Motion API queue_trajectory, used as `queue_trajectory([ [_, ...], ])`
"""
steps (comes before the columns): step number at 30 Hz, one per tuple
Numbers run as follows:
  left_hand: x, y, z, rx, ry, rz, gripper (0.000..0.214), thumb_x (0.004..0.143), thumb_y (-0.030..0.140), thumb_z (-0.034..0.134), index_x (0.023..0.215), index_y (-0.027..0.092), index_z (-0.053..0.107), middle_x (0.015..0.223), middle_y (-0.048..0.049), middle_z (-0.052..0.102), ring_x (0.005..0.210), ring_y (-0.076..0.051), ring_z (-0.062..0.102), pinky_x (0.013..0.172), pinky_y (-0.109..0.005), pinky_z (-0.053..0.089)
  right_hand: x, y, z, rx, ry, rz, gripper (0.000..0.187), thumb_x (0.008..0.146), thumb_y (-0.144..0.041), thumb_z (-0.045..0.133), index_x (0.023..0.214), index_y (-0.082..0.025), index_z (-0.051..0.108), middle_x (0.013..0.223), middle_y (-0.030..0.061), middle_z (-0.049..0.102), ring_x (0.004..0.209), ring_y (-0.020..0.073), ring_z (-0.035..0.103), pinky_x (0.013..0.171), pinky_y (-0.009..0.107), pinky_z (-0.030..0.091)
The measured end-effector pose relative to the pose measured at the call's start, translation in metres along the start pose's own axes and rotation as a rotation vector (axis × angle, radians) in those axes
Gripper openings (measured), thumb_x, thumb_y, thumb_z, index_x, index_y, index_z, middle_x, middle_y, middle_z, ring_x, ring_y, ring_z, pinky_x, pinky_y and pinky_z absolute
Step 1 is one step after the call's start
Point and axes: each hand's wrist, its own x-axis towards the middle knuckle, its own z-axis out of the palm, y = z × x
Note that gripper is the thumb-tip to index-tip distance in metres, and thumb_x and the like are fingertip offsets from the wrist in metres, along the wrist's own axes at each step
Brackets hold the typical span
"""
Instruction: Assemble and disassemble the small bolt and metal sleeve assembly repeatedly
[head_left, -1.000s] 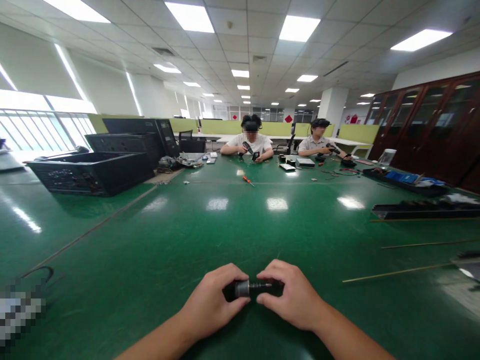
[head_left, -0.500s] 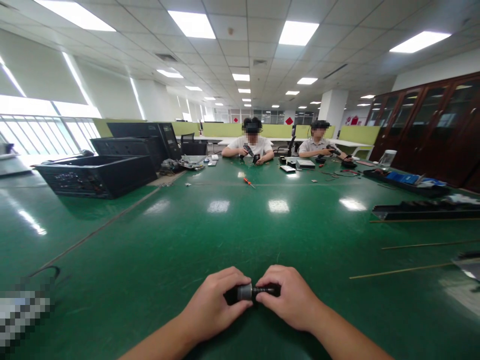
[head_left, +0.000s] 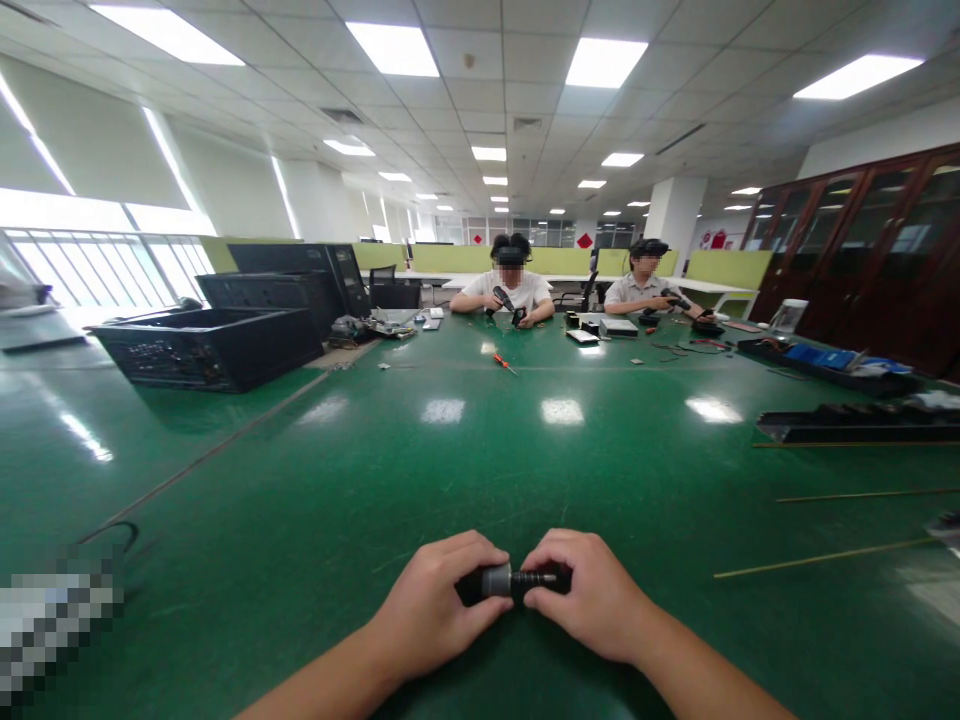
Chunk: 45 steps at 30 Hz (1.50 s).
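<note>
Both my hands rest low on the green table [head_left: 480, 450], close to its near edge. Between them lies a small dark tool [head_left: 514, 580] with a silver collar and a thin ribbed black shaft. My left hand [head_left: 439, 605] is closed round the tool's dark body on the left. My right hand [head_left: 589, 595] pinches the shaft end on the right. Most of the tool is hidden under my fingers.
Black open computer cases [head_left: 214, 345] stand at the left. Two seated people [head_left: 510, 290] work with tools at the far side. A red screwdriver [head_left: 501, 362] lies mid-table. Long dark trays [head_left: 855, 425] and thin rods [head_left: 825, 558] lie at the right.
My hands have kept their grip on the tool. The view has shifted slightly, so hands and tool sit a little lower and further right in the picture.
</note>
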Motion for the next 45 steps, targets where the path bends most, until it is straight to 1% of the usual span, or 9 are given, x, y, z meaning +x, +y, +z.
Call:
queue_trajectory([
  [8, -0.0001, -0.0006, -0.0008, 0.015, 0.013, -0.008, 0.028, 0.077, 0.017, 0.074, 0.103, 0.022, 0.069, 0.093, -0.0031, 0.072, 0.084, -0.018, 0.067, 0.077, -0.028, 0.051, 0.0006, 0.0001, -0.0013, -0.007, 0.015, -0.006, 0.011, 0.076, -0.017, 0.071, 0.085, -0.022, 0.074, 0.082, -0.0008, 0.069, 0.077, 0.0151, 0.063, 0.072, 0.026, 0.043],
  [15, 0.0007, 0.0019, -0.0028, 0.018, 0.021, -0.009, 0.026, 0.078, 0.018, 0.073, 0.103, 0.022, 0.069, 0.092, -0.0033, 0.072, 0.084, -0.018, 0.067, 0.077, -0.029, 0.052, 0.0006, -0.0025, -0.0025, -0.012, 0.017, -0.001, 0.009, 0.078, -0.018, 0.07, 0.085, -0.022, 0.074, 0.081, -0.0002, 0.069, 0.076, 0.0157, 0.063, 0.071, 0.027, 0.043],
  [23, 0.0013, -0.0013, -0.0024, 0.005, 0.038, -0.004, 0.028, 0.077, 0.016, 0.074, 0.104, 0.022, 0.07, 0.094, -0.003, 0.072, 0.086, -0.018, 0.067, 0.079, -0.029, 0.052, -0.0004, -0.0038, -0.0038, -0.01, 0.014, -0.003, 0.007, 0.08, -0.019, 0.069, 0.084, -0.021, 0.074, 0.082, 0.0002, 0.069, 0.077, 0.016, 0.063, 0.072, 0.027, 0.043],
  [28, 0.0012, -0.0018, -0.0043, -0.002, 0.053, 0.011, 0.029, 0.077, 0.014, 0.074, 0.105, 0.022, 0.07, 0.094, -0.0034, 0.072, 0.085, -0.018, 0.067, 0.078, -0.029, 0.053, 0.0005, -0.0036, -0.0053, -0.01, 0.01, 0.008, 0.009, 0.082, -0.02, 0.067, 0.087, -0.022, 0.075, 0.081, 0.0005, 0.069, 0.077, 0.0159, 0.063, 0.072, 0.027, 0.043],
  [39, 0.0024, -0.0012, -0.0051, -0.002, 0.062, 0.015, 0.029, 0.077, 0.015, 0.074, 0.104, 0.022, 0.07, 0.095, -0.0044, 0.073, 0.086, -0.018, 0.068, 0.08, -0.03, 0.055, 0.0007, -0.0029, -0.0063, -0.016, 0.029, 0.004, 0.008, 0.08, -0.02, 0.068, 0.086, -0.021, 0.074, 0.08, 0.0008, 0.069, 0.074, 0.0161, 0.062, 0.069, 0.027, 0.043],
  [45, 0.0029, -0.0007, -0.0059, 0.017, 0.069, 0.028, 0.026, 0.078, 0.018, 0.073, 0.104, 0.021, 0.071, 0.094, -0.0059, 0.073, 0.085, -0.019, 0.069, 0.079, -0.03, 0.056, 0.0006, -0.003, -0.008, -0.014, 0.025, 0.009, 0.008, 0.08, -0.019, 0.068, 0.086, -0.021, 0.074, 0.079, 0.0009, 0.069, 0.074, 0.0163, 0.063, 0.069, 0.027, 0.043],
])
